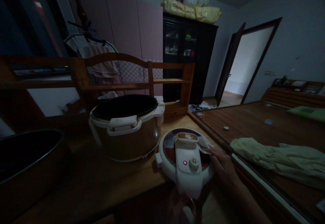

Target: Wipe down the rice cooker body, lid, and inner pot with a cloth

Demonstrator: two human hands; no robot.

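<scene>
A round pressure-cooker lid [186, 156] with a white handle and a pink dot lies at the wooden desk's near edge. My right hand [221, 165] rests on the lid's right side, fingers closed on a white cloth [205, 144] pressed against it. My left hand [181, 203] is low in the dark under the lid's handle end; its fingers are too dim to read. The open cooker pot [127, 126], brown with a white rim and dark inner bowl, stands just left of the lid.
A dark metal basin [25, 156] sits at the near left. A wooden shelf rack [152, 82] runs along the desk's back. To the right is a wooden bed platform [254, 122] with a pale towel [279, 158]. A black cabinet and an open door stand beyond.
</scene>
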